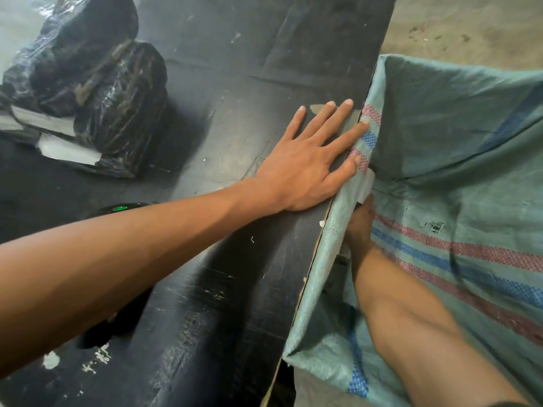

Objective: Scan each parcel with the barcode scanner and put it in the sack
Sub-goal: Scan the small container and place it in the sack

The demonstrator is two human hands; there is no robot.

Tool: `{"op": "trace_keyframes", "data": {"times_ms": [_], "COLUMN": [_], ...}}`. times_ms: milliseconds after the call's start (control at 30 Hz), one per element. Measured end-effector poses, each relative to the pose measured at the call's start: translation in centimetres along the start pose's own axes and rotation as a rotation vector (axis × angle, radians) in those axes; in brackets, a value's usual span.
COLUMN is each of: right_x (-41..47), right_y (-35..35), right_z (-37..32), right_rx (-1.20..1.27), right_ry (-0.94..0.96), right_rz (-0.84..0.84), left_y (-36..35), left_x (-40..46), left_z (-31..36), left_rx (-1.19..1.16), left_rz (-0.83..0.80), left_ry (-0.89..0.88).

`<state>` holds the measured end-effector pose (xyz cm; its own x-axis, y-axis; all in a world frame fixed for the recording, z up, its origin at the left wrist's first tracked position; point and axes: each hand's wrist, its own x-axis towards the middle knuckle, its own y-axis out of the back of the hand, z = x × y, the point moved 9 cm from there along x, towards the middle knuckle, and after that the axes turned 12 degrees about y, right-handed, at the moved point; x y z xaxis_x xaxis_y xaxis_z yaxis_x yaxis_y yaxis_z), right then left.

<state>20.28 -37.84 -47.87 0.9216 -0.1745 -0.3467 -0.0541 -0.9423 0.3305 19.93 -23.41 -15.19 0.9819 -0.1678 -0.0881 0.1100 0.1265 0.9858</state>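
Right hand (pixel 360 221) reaches into the sack (pixel 458 142) mouth, fingers hidden, grip not discernible; a scanner (pixel 120 207) shows under the forearm; left hand (pixel 308 165) lies flat, fingers spread, on the bench (pixel 235 259), pinning the sack's rim; two black-wrapped parcels (pixel 88 92) lie far left of the sack, nearer the left hand

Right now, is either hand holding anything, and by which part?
The left hand holds nothing; it lies flat on the table against the sack rim. The right hand is inside the sack; its hold cannot be told.
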Motion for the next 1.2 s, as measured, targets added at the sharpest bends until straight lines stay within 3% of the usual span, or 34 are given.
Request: {"op": "trace_keyframes", "data": {"times_ms": [267, 467, 767, 900, 1200], "right_x": [-2.0, -1.3, -6.2, -5.9, -1.6], "right_y": [9.2, 13.3, 11.8, 13.2, 14.8], "right_z": [-2.0, -0.8, -0.3, -0.7, 2.4], "right_rx": [-0.292, -0.493, -0.377, -0.367, -0.518], "right_ry": [-0.088, -0.007, 0.013, 0.008, -0.075], "right_rz": [0.053, -0.021, -0.012, 0.088, 0.148], "left_y": [0.1, 0.1, 0.1, 0.0, -0.2], "left_x": [-0.1, -0.1, -0.1, 0.0, 0.0], "left_z": [0.0, 0.0, -0.1, 0.0, 0.0], "left_rx": [-0.009, -0.010, -0.027, -0.021, -0.014], "left_rz": [-0.012, -0.006, -0.010, -0.015, -0.012], "left_ry": [0.003, 0.006, 0.009, 0.003, 0.005]}}
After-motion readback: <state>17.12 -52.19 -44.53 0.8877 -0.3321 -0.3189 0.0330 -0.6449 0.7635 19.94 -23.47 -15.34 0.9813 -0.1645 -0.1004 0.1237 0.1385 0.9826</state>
